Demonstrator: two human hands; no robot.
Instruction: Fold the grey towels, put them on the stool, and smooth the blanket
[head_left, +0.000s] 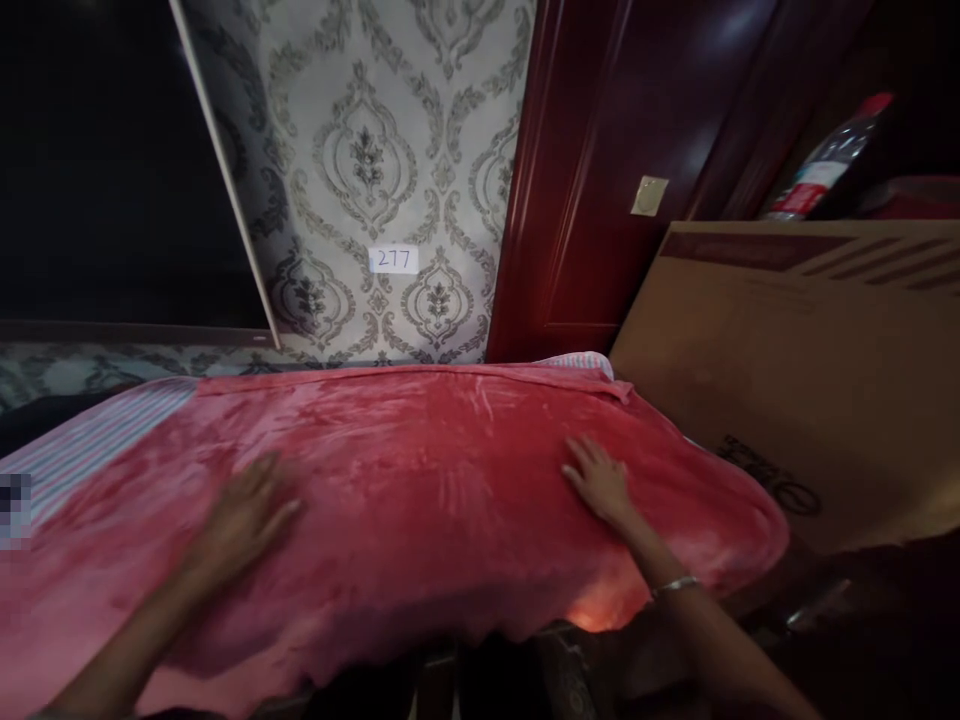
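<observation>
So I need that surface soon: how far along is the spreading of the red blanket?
Mostly done, it seems. The red blanket already lies spread over the striped sheet, its far edge fairly straight. In hand: the left hand and right hand both rest flat on it, open, as if smoothing. Left: the near edge hangs uneven and wavy, and the sheet shows at the left side.

bare forearms, silver bracelet (675,586)

Damask wallpaper (375,150), dark red wooden door (637,130), cardboard box (810,370), dim light
</observation>
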